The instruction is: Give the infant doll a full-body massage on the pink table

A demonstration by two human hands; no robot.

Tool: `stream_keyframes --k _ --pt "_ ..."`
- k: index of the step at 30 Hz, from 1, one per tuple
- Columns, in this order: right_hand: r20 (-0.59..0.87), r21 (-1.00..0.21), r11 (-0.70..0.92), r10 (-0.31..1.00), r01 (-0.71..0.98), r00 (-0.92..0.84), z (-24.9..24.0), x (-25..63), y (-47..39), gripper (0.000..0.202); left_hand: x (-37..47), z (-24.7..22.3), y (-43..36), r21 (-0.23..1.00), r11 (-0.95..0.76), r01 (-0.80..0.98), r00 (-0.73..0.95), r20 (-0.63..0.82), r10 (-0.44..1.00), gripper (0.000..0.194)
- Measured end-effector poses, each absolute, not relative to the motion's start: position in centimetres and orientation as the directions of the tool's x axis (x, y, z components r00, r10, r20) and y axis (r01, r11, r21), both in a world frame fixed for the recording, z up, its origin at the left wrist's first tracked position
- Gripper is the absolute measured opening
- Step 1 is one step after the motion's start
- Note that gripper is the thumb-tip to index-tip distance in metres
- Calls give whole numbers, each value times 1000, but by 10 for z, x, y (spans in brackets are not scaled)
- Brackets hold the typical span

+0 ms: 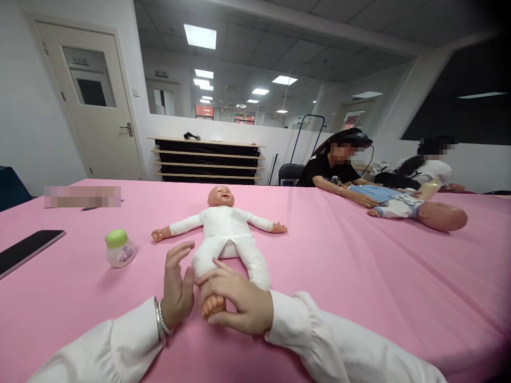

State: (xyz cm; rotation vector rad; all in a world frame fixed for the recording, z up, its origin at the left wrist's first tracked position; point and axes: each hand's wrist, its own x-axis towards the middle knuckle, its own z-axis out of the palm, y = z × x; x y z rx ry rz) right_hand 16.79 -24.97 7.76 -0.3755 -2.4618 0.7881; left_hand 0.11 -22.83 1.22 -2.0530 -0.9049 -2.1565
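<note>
Baby doll (225, 226): lying face-up mid-table, head pointing away, arms spread wide, facing upward with mouth open.
Right hand (239, 300): and curled in a loose grip round the doll's near foot (213, 307), probably to steady that leg!
Left hand (176, 290): raised on edge just beside the same leg, with fingers and thumb apart, clamped on nothing.
Green-lidded jar (120, 250): standing upright, likely parked within reach; bearing purple print too small to read.
Smartphone (30, 250): lying flat at far left, showing no legible brand.
Table (339, 260): draped in pink.
Co-worker (331, 170): handling a second doll (441, 215), over right.
</note>
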Motion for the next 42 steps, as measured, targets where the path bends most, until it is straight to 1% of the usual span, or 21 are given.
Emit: stream_keyframes --k 1,3,6,8,9,11,14,17,20,22,23,25,28,30,31,33,35,37,39,40,42 --pt "447 -660 748 456 60 -770 79 162 -249 23 5 11 -238 391 -849 355 -104 919 380 37" --pt "482 -784 620 580 -29 -657 75 151 -248 31 10 12 -252 370 -881 296 31 918 396 41" --pt "381 -924 336 753 -185 -536 58 139 -245 43 13 15 -259 276 -895 350 234 899 369 55" --pt "279 -952 167 821 -258 -499 47 135 -243 49 15 16 -256 250 -871 424 269 883 384 61" --pt "242 -955 114 836 -276 -493 43 135 -242 51 16 17 -255 268 -855 443 262 874 410 61" --pt "221 -954 75 832 -291 -509 40 137 -241 51 18 16 -253 338 -837 430 227 857 463 57" --pt "282 -947 129 769 -293 -574 42 140 -243 48 17 13 -253 470 -809 353 134 830 541 42" --pt "309 -940 136 722 -312 -618 45 140 -244 49 14 13 -252 638 -726 256 39 744 667 27" --pt "272 -949 98 734 -300 -622 42 137 -244 52 13 15 -250 798 -587 138 -17 594 804 24" --pt "250 -958 100 751 -270 -611 39 134 -243 50 13 15 -250 838 -537 97 -34 542 839 26" --pt "255 -958 111 753 -265 -606 38 134 -242 48 14 14 -251 837 -539 95 -42 545 838 27" --pt "272 -952 122 760 -282 -591 39 134 -243 43 14 13 -254 796 -592 129 -41 600 799 29" --pt "271 -941 107 805 -320 -527 44 138 -245 37 16 11 -259 659 -717 227 107 715 691 37" --pt "253 -940 95 837 -327 -485 46 141 -245 39 18 11 -261 565 -776 280 218 750 625 50" --pt "238 -942 86 852 -324 -467 46 141 -244 41 19 12 -261 544 -784 298 244 751 614 53" --pt "196 -948 55 876 -312 -440 43 141 -242 45 21 13 -259 563 -766 310 222 740 635 48" --pt "192 -956 65 878 -287 -439 41 138 -240 46 22 14 -255 637 -718 280 160 707 689 34" --pt "248 -965 171 848 -201 -469 43 138 -239 42 21 14 -251 705 -668 239 94 668 738 27" --pt "311 -937 348 825 -8 -471 53 143 -244 36 20 14 -249 716 -656 240 88 657 749 29" --pt "330 -900 423 822 110 -464 59 150 -249 33 19 14 -249 687 -678 261 125 673 729 31" --pt "327 -804 504 817 316 -474 68 169 -265 31 19 14 -250 570 -760 312 269 715 646 37"
